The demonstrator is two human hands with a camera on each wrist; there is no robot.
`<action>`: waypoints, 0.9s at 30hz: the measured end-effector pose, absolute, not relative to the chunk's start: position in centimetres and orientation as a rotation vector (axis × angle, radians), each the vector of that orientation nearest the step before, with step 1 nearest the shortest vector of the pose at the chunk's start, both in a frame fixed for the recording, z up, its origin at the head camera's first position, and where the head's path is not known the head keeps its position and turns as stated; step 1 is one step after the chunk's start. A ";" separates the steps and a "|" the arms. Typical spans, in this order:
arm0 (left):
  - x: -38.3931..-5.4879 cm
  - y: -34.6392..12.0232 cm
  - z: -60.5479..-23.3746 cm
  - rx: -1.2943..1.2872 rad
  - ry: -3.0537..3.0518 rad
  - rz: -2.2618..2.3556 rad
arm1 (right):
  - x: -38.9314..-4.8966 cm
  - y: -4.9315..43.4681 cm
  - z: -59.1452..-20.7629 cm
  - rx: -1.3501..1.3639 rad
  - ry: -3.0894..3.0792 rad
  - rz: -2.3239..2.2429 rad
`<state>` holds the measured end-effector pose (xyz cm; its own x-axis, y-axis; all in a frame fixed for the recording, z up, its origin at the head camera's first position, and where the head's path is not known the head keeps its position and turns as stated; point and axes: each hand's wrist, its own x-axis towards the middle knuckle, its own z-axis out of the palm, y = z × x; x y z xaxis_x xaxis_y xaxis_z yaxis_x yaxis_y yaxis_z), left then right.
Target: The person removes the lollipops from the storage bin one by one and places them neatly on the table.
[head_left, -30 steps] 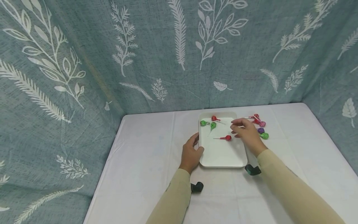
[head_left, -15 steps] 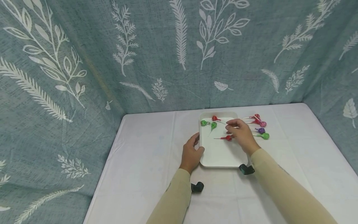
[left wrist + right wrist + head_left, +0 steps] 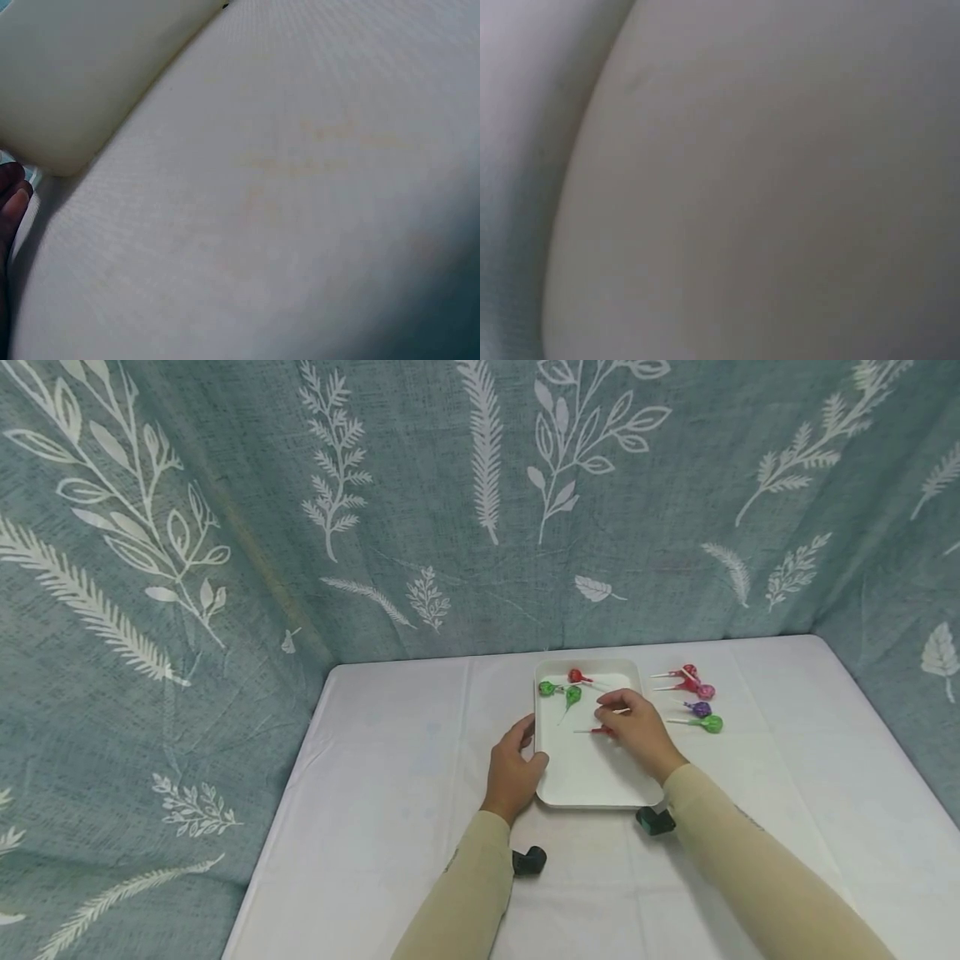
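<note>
A white rectangular tray [image 3: 592,781] lies on the table. My left hand [image 3: 513,772] holds its left side, thumb at the rim; in the left wrist view, fingertips [image 3: 16,191] show by a corner of the tray. Inside the tray are two green lollipops [image 3: 573,695], a red lollipop [image 3: 575,676] at the back and another red lollipop [image 3: 600,730] nearer the middle. Over that nearer one hovers my right hand [image 3: 637,731], its thumb and fingers bent close together and hiding the candy head. Whether they pinch anything cannot be made out. The right wrist view is blurred.
Right of the tray lie several more lollipops: red [image 3: 688,671], pink [image 3: 705,692], purple [image 3: 702,709] and green [image 3: 712,723]. White cloth covers the table [image 3: 405,777]. A patterned curtain [image 3: 420,510] hangs behind and to the sides.
My right hand has moved left from the tray's right edge over the nearer red lollipop, covering its head. The left hand and the lollipops stay where they were.
</note>
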<state>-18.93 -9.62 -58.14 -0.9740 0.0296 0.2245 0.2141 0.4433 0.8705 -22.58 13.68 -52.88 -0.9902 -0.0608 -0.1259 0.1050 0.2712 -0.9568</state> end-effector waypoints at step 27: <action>-19.2 -9.2 -57.9 -0.192 -2.495 -1.575 | -23.0 13.3 -54.2 -0.135 2.597 -1.400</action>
